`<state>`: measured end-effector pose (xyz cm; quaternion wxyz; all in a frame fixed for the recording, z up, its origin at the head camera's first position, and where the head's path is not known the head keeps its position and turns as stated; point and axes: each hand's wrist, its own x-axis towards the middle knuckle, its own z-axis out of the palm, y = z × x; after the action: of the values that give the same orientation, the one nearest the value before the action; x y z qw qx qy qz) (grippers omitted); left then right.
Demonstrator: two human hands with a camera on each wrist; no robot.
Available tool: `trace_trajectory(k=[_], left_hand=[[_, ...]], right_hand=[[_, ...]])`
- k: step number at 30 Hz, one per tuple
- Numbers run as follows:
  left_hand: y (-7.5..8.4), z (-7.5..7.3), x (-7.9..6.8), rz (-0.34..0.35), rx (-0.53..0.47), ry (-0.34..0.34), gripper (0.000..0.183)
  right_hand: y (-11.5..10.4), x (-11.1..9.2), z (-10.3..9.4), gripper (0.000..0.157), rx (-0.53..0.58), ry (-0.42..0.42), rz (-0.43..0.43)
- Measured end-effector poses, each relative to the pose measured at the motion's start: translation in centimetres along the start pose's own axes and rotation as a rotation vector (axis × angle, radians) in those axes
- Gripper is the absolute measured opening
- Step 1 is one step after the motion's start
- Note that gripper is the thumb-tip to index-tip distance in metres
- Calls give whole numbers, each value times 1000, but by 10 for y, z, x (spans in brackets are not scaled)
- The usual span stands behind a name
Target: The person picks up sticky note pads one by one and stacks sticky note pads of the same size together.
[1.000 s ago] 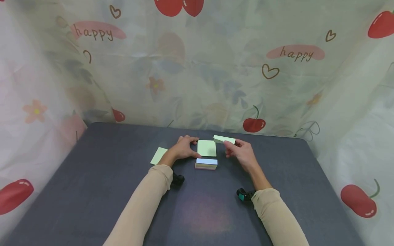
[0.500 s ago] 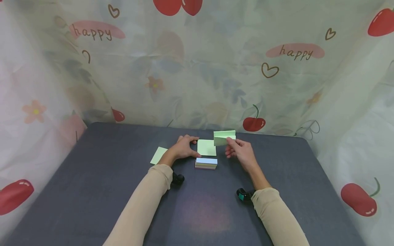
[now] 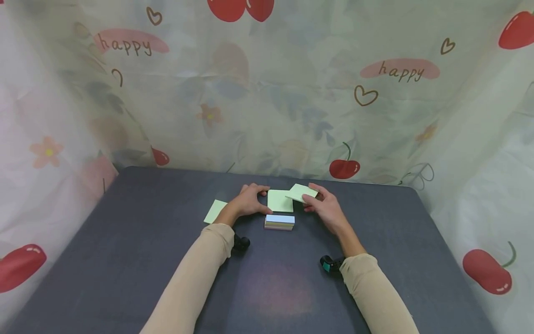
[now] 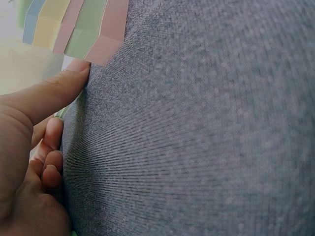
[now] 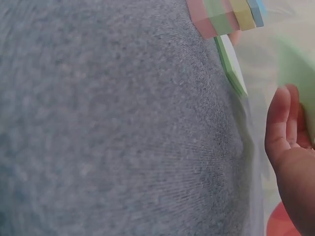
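Observation:
A pale green sticky note pad point(image 3: 278, 201) lies on the table, with my left hand point(image 3: 250, 200) gripping its left side, fingers at the far edge and thumb at the near corner. My right hand point(image 3: 328, 208) pinches a lighter green sheaf of sticky notes point(image 3: 301, 192) between thumb and fingers, tilted and overlapping the pad's right corner in the head view. Just in front of the pad sits a stack of coloured sticky note pads point(image 3: 279, 222), blue on top. Its pink, green and yellow layers point(image 4: 81, 34) show at the top of the left wrist view.
Another pale green square note point(image 3: 214, 211) lies left of the pad, partly covered by the left wrist. A patterned curtain point(image 3: 267, 116) hangs behind the dark table point(image 3: 125, 260) and along both sides. Black wrist cameras point(image 3: 331, 264) sit below the hands.
The sheaf in my right hand has tipped from nearly upright to a flatter slant and shifted left over the pad's corner. My left hand has stayed in place.

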<state>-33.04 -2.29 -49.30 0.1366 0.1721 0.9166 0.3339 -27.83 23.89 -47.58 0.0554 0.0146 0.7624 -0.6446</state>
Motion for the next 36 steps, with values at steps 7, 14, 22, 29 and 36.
trace_trajectory(k=[7,14,22,29,36], left_hand=[[-2,1,1,12,-6,1,85],[-1,0,-1,5,-7,4,84],[-1,-1,0,-8,-9,4,84],[3,-2,0,-12,-15,7,84],[3,-1,-1,-28,-28,1,84]], right_hand=[[5,6,4,76,-85,34,-15],[8,10,10,75,-230,54,-13],[10,17,18,78,-308,40,-6],[13,22,17,68,-280,28,51],[10,19,9,79,-287,-93,74]])
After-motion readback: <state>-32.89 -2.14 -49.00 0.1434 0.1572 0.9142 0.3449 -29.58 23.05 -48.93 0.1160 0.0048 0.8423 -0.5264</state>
